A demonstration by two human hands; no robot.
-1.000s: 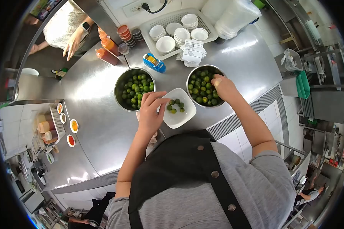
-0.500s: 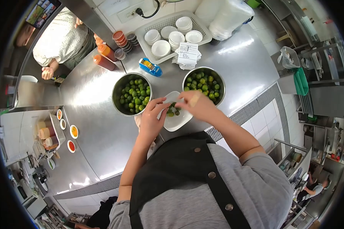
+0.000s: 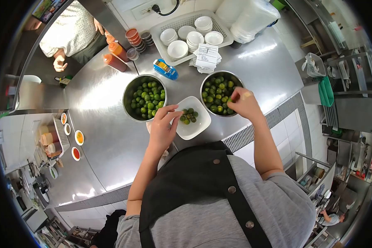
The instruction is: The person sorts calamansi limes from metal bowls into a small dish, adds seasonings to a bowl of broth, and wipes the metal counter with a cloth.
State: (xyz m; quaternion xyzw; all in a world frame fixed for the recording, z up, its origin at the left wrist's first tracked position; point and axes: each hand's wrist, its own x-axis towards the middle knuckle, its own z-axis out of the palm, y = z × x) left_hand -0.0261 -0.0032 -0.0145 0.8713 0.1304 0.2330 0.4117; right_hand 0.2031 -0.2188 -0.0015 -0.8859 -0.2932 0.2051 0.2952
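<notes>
A white square bowl [image 3: 199,129] with several small green limes [image 3: 189,116] sits before me on the steel counter. My left hand [image 3: 163,124] is at its left edge, thumb and fingers bent toward each other; whether a lime is between them is hidden. My right hand [image 3: 246,102] reaches over the right rim of the right steel bowl [image 3: 202,96], which is full of limes; its fingers are pinched, and what they hold is too small to make out. A left steel bowl [image 3: 125,96], also full of limes, stands beyond my left hand.
Behind the bowls are a blue tape dispenser [image 3: 165,69], paper slips [image 3: 206,58], a basket [image 3: 168,58] of white dishes and orange sauce bottles [image 3: 114,62]. Small sauce dishes [image 3: 76,153] stand at left. Another person [image 3: 69,35] is at the upper left.
My right hand went from the right steel bowl to the white bowl, then back. More limes lie in the white bowl. My left hand has stayed by its edge.
</notes>
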